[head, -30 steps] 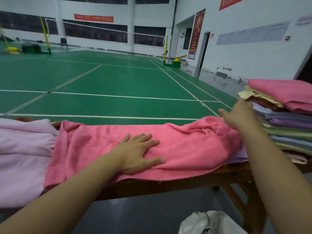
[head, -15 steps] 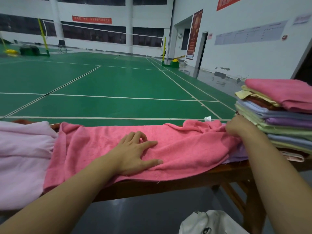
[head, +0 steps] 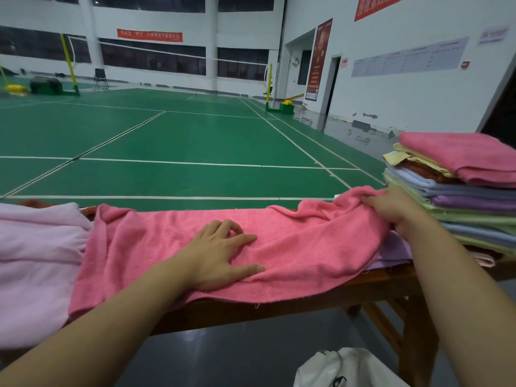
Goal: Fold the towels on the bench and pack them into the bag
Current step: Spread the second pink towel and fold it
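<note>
Stretching across most of the wooden tabletop, a pink towel is laid out lengthwise, rumpled at its right end and draped a little over the near edge. Everything else is placed relative to this towel. Just to its left, a pale lilac cloth is heaped on the tabletop and hangs down the front, touching the towel's left edge. Just to its right, a stack of folded towels is piled, topped by a folded pink one, with yellow, brown, blue, purple and green layers seen beneath. A thin purple cloth is partly covered by the towel's right end. Below the towel and to the right, on the floor near the tabletop's leg, the top of a white bag is seen at the frame's lower edge. On the towel's middle, the left hand is pressed flat, fingers spread and thumb out. At the towel's raised far right corner, the right hand is closed around the bunched fabric, fingers curled over the edge beside the stack.
</note>
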Demonstrator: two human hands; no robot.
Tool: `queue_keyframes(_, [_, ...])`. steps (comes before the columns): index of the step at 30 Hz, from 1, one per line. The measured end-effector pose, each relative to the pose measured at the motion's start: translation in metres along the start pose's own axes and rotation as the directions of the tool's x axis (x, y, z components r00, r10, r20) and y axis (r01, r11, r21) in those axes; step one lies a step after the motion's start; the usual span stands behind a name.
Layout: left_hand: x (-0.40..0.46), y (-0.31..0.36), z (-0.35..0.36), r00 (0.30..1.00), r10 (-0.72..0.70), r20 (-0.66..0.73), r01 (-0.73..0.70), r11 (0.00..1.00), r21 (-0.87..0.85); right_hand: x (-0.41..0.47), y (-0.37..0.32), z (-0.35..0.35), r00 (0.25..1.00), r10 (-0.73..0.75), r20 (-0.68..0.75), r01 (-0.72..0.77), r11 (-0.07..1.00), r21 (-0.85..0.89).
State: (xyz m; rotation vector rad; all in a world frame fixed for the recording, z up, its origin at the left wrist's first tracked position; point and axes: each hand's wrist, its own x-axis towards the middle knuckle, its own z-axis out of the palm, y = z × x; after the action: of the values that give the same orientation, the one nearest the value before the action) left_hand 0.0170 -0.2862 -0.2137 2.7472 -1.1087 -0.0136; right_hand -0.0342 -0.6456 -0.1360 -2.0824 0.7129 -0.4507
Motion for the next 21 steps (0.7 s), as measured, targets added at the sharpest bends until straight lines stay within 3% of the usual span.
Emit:
queue_keyframes(5, [-0.001,0.0,0.0,1.0,0.0,0.003,0.0,1.0,0.004,-0.012,-0.028,-0.016,0.984,-0.099,-0.146,0.133,0.96,0.244])
queue_keyframes(6, [-0.001,0.0,0.0,1.0,0.0,0.001,0.0,1.0,0.006,-0.015,-0.032,-0.022,0.98,-0.117,-0.162,0.146,0.973,0.18])
queue_keyframes(8, [-0.001,0.0,-0.001,1.0,-0.003,0.004,0.003,1.0,0.006,-0.022,-0.041,-0.036,0.986,-0.128,-0.109,0.103,0.972,-0.211])
queue_keyframes(10, [-0.002,0.001,-0.001,1.0,-0.002,0.008,0.002,1.0,0.007,-0.033,-0.049,-0.048,0.999,0.032,0.014,-0.018,0.81,-0.586])
queue_keyframes(12, [-0.002,0.001,-0.001,1.0,0.0,0.003,0.0,1.0,0.003,-0.042,-0.054,-0.055,0.971,0.204,0.123,-0.068,0.73,-0.68])
queue_keyframes(13, [-0.002,0.001,-0.001,1.0,0.001,0.002,-0.001,1.0,0.0,-0.043,-0.057,-0.056,0.967,0.22,0.131,-0.072,0.723,-0.687])
queue_keyframes(15, [-0.002,0.001,0.0,1.0,0.001,0.0,-0.001,1.0,-0.002,-0.04,-0.061,-0.055,0.99,0.109,0.089,-0.021,0.737,-0.675])
queue_keyframes(18, [-0.001,0.0,0.001,1.0,0.002,-0.013,-0.002,1.0,0.004,-0.03,-0.055,-0.036,0.982,-0.19,-0.008,0.142,0.76,-0.635])
queue_keyframes(21, [-0.001,0.002,0.0,1.0,0.002,-0.008,-0.001,1.0,0.007,-0.016,-0.023,0.001,0.981,-0.196,-0.001,0.159,0.796,-0.583])
